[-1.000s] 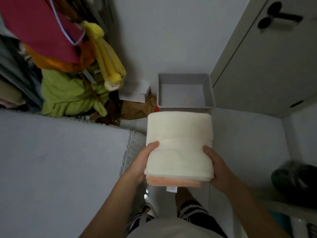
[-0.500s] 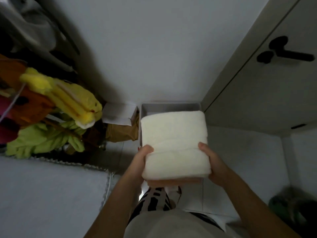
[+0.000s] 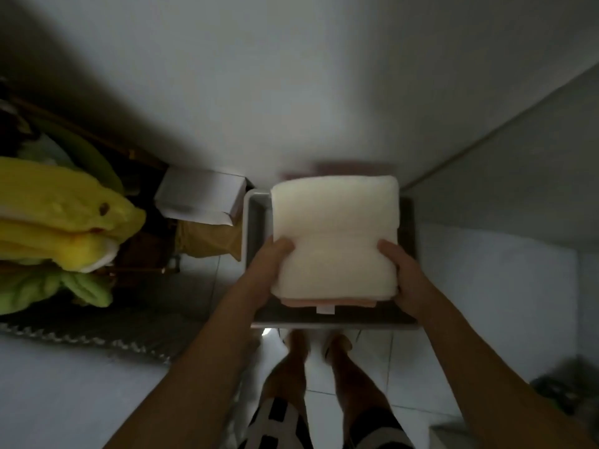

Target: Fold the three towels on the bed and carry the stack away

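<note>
Folded towel stack [image 3: 334, 238], cream towel on top with a pinkish one showing at its 6 o'clock edge, held right over a grey tray-like bin [image 3: 254, 222] on the floor at frame centre. Third towel not separable, probably sandwiched or hidden under the cream one. Left hand [image 3: 267, 273] grips the stack at its 8 o'clock side, thumb curled on top, fingers underneath and out of sight. Right hand [image 3: 403, 277] grips at 4 o'clock the same way. A small white tag [image 3: 325, 310] hangs at the stack's 6 o'clock.

Risk: the stack could slump or splay if one hand lets go first, or snag the bin's rim and unfold.

Outward: white box [image 3: 201, 197] at 9 o'clock of the bin, yellow plush toy [image 3: 64, 215] further left, bare feet below. Frame is dim and blurred; bin's far wall and contents are hidden.
</note>
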Demonstrator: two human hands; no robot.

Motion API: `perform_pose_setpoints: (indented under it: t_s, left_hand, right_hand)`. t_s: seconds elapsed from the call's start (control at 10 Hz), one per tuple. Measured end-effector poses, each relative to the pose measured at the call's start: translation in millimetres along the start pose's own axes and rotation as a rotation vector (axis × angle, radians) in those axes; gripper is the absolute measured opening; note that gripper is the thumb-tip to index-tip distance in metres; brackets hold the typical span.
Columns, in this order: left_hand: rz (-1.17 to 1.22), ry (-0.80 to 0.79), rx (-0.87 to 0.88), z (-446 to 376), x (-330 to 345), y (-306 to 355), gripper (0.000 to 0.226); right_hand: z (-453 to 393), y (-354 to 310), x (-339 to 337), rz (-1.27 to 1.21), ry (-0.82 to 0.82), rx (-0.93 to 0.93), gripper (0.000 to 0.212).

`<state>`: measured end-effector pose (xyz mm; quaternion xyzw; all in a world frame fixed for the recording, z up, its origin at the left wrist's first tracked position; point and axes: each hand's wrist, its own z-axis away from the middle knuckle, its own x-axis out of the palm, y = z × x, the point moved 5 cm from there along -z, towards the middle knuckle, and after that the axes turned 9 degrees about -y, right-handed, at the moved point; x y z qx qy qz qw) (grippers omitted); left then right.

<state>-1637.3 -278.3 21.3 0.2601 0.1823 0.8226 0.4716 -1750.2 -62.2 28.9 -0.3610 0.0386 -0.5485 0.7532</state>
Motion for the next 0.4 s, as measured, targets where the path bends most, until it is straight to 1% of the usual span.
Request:
perform_pose_setpoints:
  t_s: [0.1, 0.2, 0.3, 0.4]
  left_hand:
    - [-0.196, 0.165, -0.05, -61.0, -17.5, -31.6, 0.041]
    - [-0.321, 0.257, -0.08, -84.3, -21.1, -55.2, 0.043]
    - [-0.396, 0.277, -0.077, -84.0, -21.5, -60.5, 0.052]
    - [-0.453, 0.352, -0.091, -49.3, -16.4, -44.8, 0.06]
  right_hand:
    - [-58.6, 39.8, -22.3, 0.24, 0.089, 0.099, 0.04]
    - [-84.3, 66.4, -26.3, 0.314, 0.114, 0.142, 0.041]
    - [-85.8, 70.9, -32.6, 0.346, 0.146, 0.141, 0.036]
    - [-54.7, 59.0, -31.7, 0.516, 0.195, 0.207, 0.06]
